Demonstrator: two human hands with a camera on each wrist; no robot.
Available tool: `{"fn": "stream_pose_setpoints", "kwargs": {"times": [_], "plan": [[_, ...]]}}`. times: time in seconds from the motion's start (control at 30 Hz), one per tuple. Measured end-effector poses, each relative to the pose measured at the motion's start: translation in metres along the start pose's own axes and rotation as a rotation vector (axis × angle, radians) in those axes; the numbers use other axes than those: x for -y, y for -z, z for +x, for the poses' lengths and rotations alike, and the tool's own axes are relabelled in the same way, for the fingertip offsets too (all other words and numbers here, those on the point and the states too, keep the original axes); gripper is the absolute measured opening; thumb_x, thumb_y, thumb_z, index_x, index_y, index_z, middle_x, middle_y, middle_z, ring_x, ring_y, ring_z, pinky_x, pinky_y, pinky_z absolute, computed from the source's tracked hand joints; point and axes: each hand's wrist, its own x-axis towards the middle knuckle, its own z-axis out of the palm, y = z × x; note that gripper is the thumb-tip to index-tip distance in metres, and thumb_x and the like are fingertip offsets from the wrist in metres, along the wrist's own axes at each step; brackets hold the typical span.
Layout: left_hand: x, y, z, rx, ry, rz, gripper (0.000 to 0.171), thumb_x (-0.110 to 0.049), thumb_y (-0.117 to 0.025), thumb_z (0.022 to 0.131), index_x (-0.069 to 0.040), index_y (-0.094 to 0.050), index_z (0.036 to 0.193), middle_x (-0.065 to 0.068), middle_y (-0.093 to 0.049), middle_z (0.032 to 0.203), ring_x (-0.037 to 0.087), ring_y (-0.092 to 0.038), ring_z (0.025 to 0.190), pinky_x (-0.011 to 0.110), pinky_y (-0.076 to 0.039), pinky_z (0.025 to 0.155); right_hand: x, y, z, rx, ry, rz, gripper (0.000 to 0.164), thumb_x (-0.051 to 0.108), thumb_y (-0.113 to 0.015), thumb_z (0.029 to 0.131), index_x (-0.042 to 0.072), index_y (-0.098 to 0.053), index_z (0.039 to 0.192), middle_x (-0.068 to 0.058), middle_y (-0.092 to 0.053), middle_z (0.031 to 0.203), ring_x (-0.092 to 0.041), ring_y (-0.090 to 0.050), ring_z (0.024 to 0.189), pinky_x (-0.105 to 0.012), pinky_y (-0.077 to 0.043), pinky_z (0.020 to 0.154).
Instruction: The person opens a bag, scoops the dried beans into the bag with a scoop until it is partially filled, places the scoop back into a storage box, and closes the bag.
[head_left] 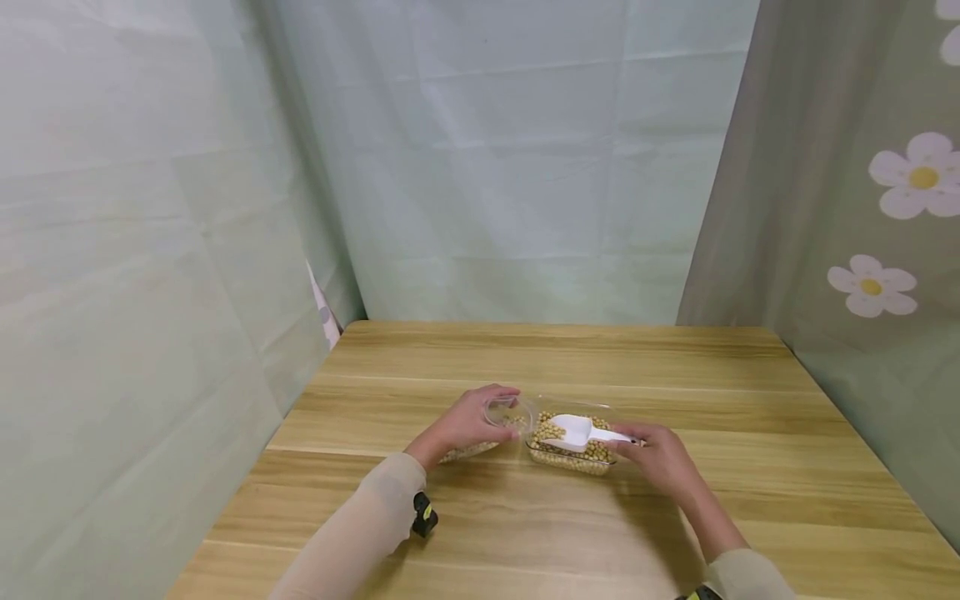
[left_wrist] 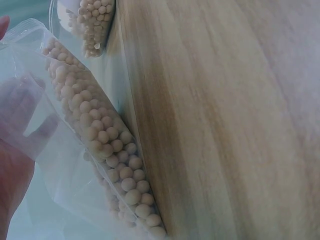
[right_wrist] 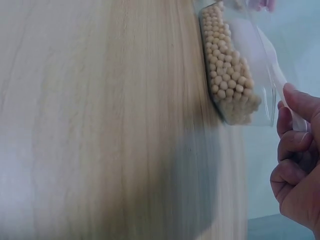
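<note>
Pinched white scoop (head_left: 576, 432) in curled right hand (head_left: 662, 458), down among beans (right_wrist: 227, 65) in clear box (head_left: 570, 456) just left of its fingers (right_wrist: 292, 144). Curled left hand (head_left: 474, 419) round clear container (left_wrist: 65, 172). Seemed busy scooping; next probably needed a gentle lift toward the left ones.

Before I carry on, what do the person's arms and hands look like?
The left hand and right hand are bare, without gloves. The left sleeve, cream, reaches near the wrist; the right sleeve, also cream, stops farther back. A small black device with a yellow-green mark sits beside the left sleeve; a second device partly shows beside the right.
</note>
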Motion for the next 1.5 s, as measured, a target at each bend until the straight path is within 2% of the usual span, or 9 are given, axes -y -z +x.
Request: {"fn": "stream_pose_setpoints", "kwargs": {"times": [0.2, 0.27, 0.47, 0.63, 0.77, 1.03, 1.23, 1.37, 1.5], "plan": [[0.032, -0.007, 0.01, -0.019, 0.014, 0.014, 0.07, -0.029, -0.074, 0.075, -0.011, -0.042, 0.134, 0.006, -0.054, 0.123, 0.009, -0.061, 0.071, 0.027, -0.049, 0.066, -0.002, 0.009, -0.004, -0.011, -0.054, -0.001, 0.036, 0.037, -0.065, 0.082, 0.011, -0.068, 0.106, -0.008, -0.064, 0.105, -0.023, -0.056, 0.095, -0.04, -0.044, 0.077], [0.034, -0.008, 0.011, -0.022, 0.015, 0.01, 0.071, -0.032, -0.074, 0.074, -0.011, -0.043, 0.134, 0.003, -0.054, 0.123, 0.008, -0.061, 0.071, 0.027, -0.049, 0.066, -0.001, 0.013, -0.005, -0.008, -0.068, -0.004, 0.037, 0.036, -0.064, 0.082, 0.01, -0.067, 0.108, -0.009, -0.064, 0.105, -0.022, -0.055, 0.091, -0.037, -0.043, 0.073], [0.033, -0.007, 0.01, -0.022, -0.005, 0.012, 0.074, -0.035, -0.075, 0.072, -0.009, -0.043, 0.134, 0.002, -0.055, 0.121, 0.013, -0.06, 0.084, 0.027, -0.049, 0.068, 0.005, 0.023, -0.005, -0.009, -0.078, -0.026, 0.042, 0.038, -0.063, 0.084, 0.005, -0.065, 0.111, -0.012, -0.063, 0.107, -0.023, -0.054, 0.092, -0.035, -0.042, 0.071], [0.034, -0.006, 0.01, -0.02, -0.015, 0.011, 0.073, -0.037, -0.074, 0.072, -0.011, -0.044, 0.134, 0.002, -0.055, 0.122, 0.02, -0.058, 0.096, 0.028, -0.048, 0.071, 0.015, 0.028, -0.001, 0.005, -0.096, -0.014, 0.045, 0.041, -0.062, 0.083, 0.007, -0.065, 0.111, -0.011, -0.063, 0.104, -0.021, -0.052, 0.084, -0.032, -0.042, 0.065], [0.036, -0.007, 0.011, -0.02, -0.012, 0.011, 0.074, -0.038, -0.075, 0.072, -0.011, -0.043, 0.134, 0.001, -0.055, 0.122, 0.018, -0.058, 0.094, 0.028, -0.048, 0.073, 0.026, 0.028, 0.004, 0.014, -0.08, -0.029, 0.047, 0.045, -0.062, 0.082, 0.008, -0.065, 0.111, -0.009, -0.063, 0.102, -0.021, -0.054, 0.086, -0.033, -0.043, 0.065], [0.038, -0.008, 0.011, -0.019, -0.023, 0.026, 0.075, -0.034, -0.075, 0.073, -0.008, -0.042, 0.134, 0.003, -0.054, 0.123, 0.013, -0.06, 0.086, 0.028, -0.048, 0.073, 0.06, 0.015, 0.016, 0.067, -0.014, -0.063, 0.029, 0.034, -0.067, 0.08, 0.012, -0.069, 0.099, -0.002, -0.059, 0.075, -0.018, -0.044, 0.061, -0.03, -0.037, 0.05], [0.037, -0.007, 0.011, -0.037, -0.016, 0.037, 0.076, -0.038, -0.076, 0.07, -0.01, -0.045, 0.133, -0.001, -0.055, 0.121, 0.013, -0.053, 0.105, 0.031, -0.044, 0.083, 0.085, 0.006, 0.021, 0.065, 0.093, -0.181, 0.021, 0.027, -0.069, 0.079, 0.012, -0.07, 0.094, 0.002, -0.06, 0.074, -0.015, -0.045, 0.057, -0.03, -0.037, 0.049], [0.037, -0.007, 0.012, -0.046, -0.014, 0.008, 0.074, -0.035, -0.077, 0.069, -0.01, -0.046, 0.132, 0.001, -0.056, 0.12, 0.018, -0.054, 0.105, 0.031, -0.046, 0.081, 0.086, 0.01, 0.021, 0.043, 0.108, -0.178, 0.021, 0.027, -0.07, 0.079, 0.012, -0.07, 0.094, 0.003, -0.061, 0.077, -0.015, -0.046, 0.059, -0.03, -0.038, 0.051], [0.038, -0.005, 0.011, -0.06, -0.012, -0.028, 0.073, -0.035, -0.077, 0.07, -0.01, -0.045, 0.132, 0.003, -0.056, 0.119, 0.019, -0.061, 0.09, 0.029, -0.049, 0.073, 0.075, 0.019, 0.018, 0.024, 0.071, -0.101, 0.027, 0.03, -0.068, 0.08, 0.01, -0.069, 0.098, -0.001, -0.062, 0.078, -0.018, -0.045, 0.062, -0.03, -0.038, 0.051]]}}
